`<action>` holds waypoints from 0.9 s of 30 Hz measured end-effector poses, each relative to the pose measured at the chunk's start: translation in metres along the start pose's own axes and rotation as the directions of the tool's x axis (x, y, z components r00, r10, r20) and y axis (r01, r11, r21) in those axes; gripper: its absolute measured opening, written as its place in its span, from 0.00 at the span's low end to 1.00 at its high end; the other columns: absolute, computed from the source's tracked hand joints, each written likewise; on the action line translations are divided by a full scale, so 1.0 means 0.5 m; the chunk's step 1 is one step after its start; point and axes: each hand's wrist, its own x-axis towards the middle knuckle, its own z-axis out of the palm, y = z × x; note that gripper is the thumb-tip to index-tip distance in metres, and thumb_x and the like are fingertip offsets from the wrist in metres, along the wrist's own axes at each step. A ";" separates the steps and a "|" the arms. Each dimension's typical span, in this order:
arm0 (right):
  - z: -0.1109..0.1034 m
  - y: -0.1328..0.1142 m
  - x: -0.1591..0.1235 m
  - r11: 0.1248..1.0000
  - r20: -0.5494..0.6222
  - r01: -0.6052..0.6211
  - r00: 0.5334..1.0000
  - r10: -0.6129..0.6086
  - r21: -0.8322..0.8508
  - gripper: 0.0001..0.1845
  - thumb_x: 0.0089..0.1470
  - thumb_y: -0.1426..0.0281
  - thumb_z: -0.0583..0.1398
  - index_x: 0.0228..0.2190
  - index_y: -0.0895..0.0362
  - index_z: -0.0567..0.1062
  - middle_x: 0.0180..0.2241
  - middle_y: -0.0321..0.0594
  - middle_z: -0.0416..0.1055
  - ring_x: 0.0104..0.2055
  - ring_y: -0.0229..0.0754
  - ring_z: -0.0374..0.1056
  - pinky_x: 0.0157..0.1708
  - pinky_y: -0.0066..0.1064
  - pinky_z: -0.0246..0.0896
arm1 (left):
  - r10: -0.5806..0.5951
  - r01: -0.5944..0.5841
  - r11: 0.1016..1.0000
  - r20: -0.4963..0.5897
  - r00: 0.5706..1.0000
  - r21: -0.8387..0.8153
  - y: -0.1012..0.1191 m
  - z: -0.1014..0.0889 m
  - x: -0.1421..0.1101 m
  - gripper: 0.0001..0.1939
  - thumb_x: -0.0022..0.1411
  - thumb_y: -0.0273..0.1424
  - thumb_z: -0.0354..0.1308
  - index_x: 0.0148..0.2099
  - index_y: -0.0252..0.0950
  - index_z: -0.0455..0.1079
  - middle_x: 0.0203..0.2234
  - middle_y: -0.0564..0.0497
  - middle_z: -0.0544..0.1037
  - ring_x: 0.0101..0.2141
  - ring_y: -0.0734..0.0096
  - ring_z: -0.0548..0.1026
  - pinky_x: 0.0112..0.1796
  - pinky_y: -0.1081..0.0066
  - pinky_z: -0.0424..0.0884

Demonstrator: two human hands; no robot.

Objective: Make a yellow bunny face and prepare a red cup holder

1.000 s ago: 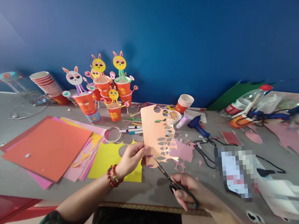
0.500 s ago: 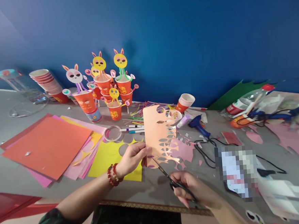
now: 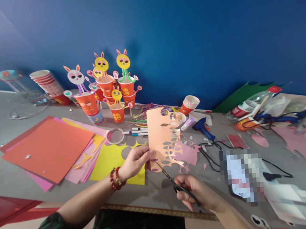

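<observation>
Grip: peach sheet (image 3: 156, 131) pinched at its left edge between thumb and fingers of the left hand (image 3: 135, 161); scissors (image 3: 170, 179) held in the right hand (image 3: 198, 189), its fingers closed round the handles;
Table (image 3: 135, 196): overhung by the peach sheet;
Yellow sheet (image 3: 109, 163): laid just left of the peach sheet;
Scissors: tip set at the peach sheet's lower part;
Purple ovals (image 3: 154, 160): seen low on the peach sheet, near the tip.

One left hand (image 3: 135, 160), bare, thumb pressed over bent fingers, left forearm (image 3: 88, 199) angled inward; one right hand (image 3: 191, 190), bare, lower, fingers curled, right forearm (image 3: 226, 210) slanting inward.
</observation>
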 end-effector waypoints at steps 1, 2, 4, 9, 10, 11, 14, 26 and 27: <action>0.000 -0.001 0.000 1.000 0.001 0.000 1.000 0.000 0.001 0.35 0.35 0.41 0.70 0.22 0.54 0.60 0.12 0.21 0.55 0.12 0.28 0.54 0.15 0.21 0.41 | -0.004 0.004 1.000 0.002 1.000 0.007 -0.001 -0.001 0.000 0.23 0.63 0.49 0.56 0.31 0.33 0.69 0.20 0.55 0.72 0.16 0.79 0.70 0.22 0.76 0.71; 0.000 -0.001 0.000 1.000 0.002 0.001 1.000 -0.001 0.002 0.35 0.35 0.41 0.70 0.22 0.54 0.60 0.12 0.21 0.56 0.12 0.28 0.54 0.15 0.22 0.41 | -0.009 0.009 1.000 0.004 1.000 0.012 -0.002 -0.001 0.000 0.23 0.64 0.49 0.56 0.31 0.33 0.68 0.20 0.54 0.73 0.16 0.78 0.70 0.20 0.77 0.70; -0.001 -0.001 0.000 1.000 0.007 0.004 1.000 -0.004 -0.001 0.34 0.36 0.42 0.70 0.22 0.54 0.60 0.12 0.21 0.56 0.12 0.28 0.53 0.15 0.22 0.40 | -0.017 0.017 1.000 0.007 1.000 0.016 -0.005 -0.003 0.000 0.22 0.64 0.49 0.56 0.31 0.33 0.68 0.21 0.53 0.74 0.16 0.77 0.71 0.17 0.78 0.66; -0.003 0.001 -0.001 1.000 0.009 0.009 1.000 -0.009 -0.007 0.33 0.39 0.43 0.69 0.22 0.54 0.59 0.11 0.21 0.55 0.12 0.28 0.53 0.15 0.22 0.40 | -0.013 0.012 1.000 0.013 1.000 0.019 -0.006 -0.003 0.001 0.23 0.64 0.49 0.55 0.29 0.34 0.66 0.21 0.53 0.74 0.16 0.77 0.71 0.17 0.79 0.64; -0.003 0.002 0.000 1.000 0.009 0.009 1.000 -0.009 -0.004 0.33 0.38 0.43 0.69 0.22 0.54 0.60 0.12 0.21 0.55 0.12 0.28 0.53 0.15 0.22 0.40 | -0.011 0.011 1.000 0.011 1.000 0.022 -0.006 -0.003 0.001 0.23 0.64 0.49 0.55 0.28 0.34 0.65 0.20 0.53 0.73 0.16 0.78 0.71 0.17 0.79 0.63; -0.004 0.003 0.000 1.000 0.010 0.007 1.000 -0.007 -0.002 0.33 0.38 0.42 0.69 0.22 0.54 0.60 0.12 0.21 0.55 0.13 0.28 0.53 0.15 0.22 0.40 | -0.010 0.010 1.000 0.012 1.000 0.027 -0.005 -0.003 0.001 0.23 0.64 0.50 0.55 0.28 0.35 0.64 0.19 0.54 0.73 0.16 0.77 0.70 0.17 0.79 0.63; -0.006 0.007 0.001 1.000 0.011 0.004 1.000 -0.004 0.006 0.34 0.36 0.42 0.69 0.22 0.54 0.60 0.12 0.22 0.56 0.12 0.28 0.54 0.14 0.22 0.40 | -0.007 0.006 0.999 0.019 1.000 0.047 -0.003 -0.003 0.001 0.24 0.64 0.50 0.55 0.27 0.35 0.64 0.16 0.55 0.71 0.16 0.77 0.70 0.17 0.79 0.62; -0.011 0.010 0.003 0.999 -0.012 -0.014 1.000 0.014 -0.037 0.33 0.37 0.45 0.70 0.21 0.54 0.59 0.12 0.21 0.55 0.12 0.27 0.52 0.12 0.20 0.41 | -0.006 0.001 0.995 0.043 0.999 0.101 -0.009 -0.009 0.001 0.22 0.67 0.47 0.53 0.27 0.36 0.62 0.12 0.56 0.70 0.14 0.81 0.63 0.18 0.80 0.58; -0.011 0.009 0.003 0.999 -0.015 -0.016 1.000 0.015 -0.038 0.32 0.38 0.46 0.70 0.21 0.54 0.59 0.11 0.20 0.54 0.12 0.27 0.51 0.12 0.20 0.40 | -0.004 -0.001 0.994 0.044 0.999 0.105 -0.010 -0.010 0.000 0.22 0.67 0.47 0.53 0.26 0.36 0.62 0.12 0.57 0.70 0.14 0.81 0.63 0.18 0.80 0.58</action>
